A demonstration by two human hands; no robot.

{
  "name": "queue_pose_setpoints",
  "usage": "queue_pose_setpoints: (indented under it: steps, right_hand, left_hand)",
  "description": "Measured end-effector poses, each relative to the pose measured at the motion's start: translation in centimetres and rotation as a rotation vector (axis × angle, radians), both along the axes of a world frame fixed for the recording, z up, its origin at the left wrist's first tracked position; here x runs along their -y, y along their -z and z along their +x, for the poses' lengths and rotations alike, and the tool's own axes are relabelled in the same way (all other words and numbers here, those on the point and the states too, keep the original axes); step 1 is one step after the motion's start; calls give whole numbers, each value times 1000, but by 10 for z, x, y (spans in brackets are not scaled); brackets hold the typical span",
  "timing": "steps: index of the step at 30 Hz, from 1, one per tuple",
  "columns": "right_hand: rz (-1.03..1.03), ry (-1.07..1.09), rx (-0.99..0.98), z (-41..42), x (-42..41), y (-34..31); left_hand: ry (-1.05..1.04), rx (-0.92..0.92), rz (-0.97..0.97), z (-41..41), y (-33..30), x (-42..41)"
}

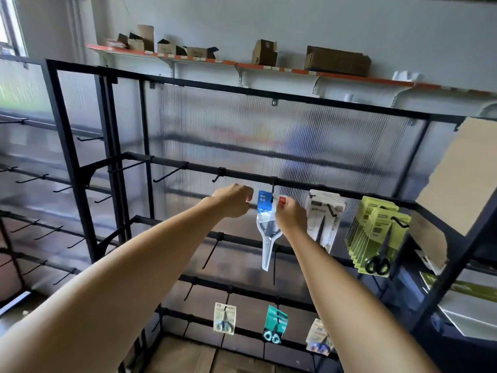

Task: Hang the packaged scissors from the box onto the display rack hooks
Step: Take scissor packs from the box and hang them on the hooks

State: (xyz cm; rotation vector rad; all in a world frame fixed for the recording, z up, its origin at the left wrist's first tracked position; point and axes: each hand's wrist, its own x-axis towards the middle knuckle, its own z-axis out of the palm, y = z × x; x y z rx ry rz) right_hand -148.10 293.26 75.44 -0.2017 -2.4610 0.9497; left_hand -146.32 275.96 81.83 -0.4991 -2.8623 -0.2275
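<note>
My right hand [289, 215] pinches the header of the packaged scissors [269, 230], which hangs long axis vertical, tip down, right at the hook [273, 188] (seated or not, I cannot tell). My left hand [234, 200], curled and seemingly empty, sits just beside it.

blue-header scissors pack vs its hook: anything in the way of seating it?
Nothing visible blocks it. The blue-header scissors pack hangs right at the hook, pinched at its top by the right hand. The left hand is beside it, curled; the grey pack hangs clear on the next hook.
</note>
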Motion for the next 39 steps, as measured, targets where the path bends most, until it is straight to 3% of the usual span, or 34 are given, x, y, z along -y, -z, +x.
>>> queue_pose_setpoints:
  steps: [11, 17, 21, 28, 34, 39]
  right_hand:
    - [25, 125, 101, -76, -6, 4]
    - [-105, 96, 128, -90, -7, 31]
    - [-10, 81, 291, -53, -18, 73]
    - [-44, 123, 568, 25, -48, 165]
    - [-44, 183, 766, 85, -55, 236]
    - [-159, 228, 882, 145, -59, 284]
  left_hand:
    - [119, 89, 33, -91, 30, -10]
    - [249, 240, -9, -120, 68, -26]
    - [334, 383, -107, -117, 109, -44]
    - [530, 706, -344, -82, 193, -75]
    - [611, 755, -437, -28, 295, -93]
    - [720, 874, -461, 14, 350, -119]
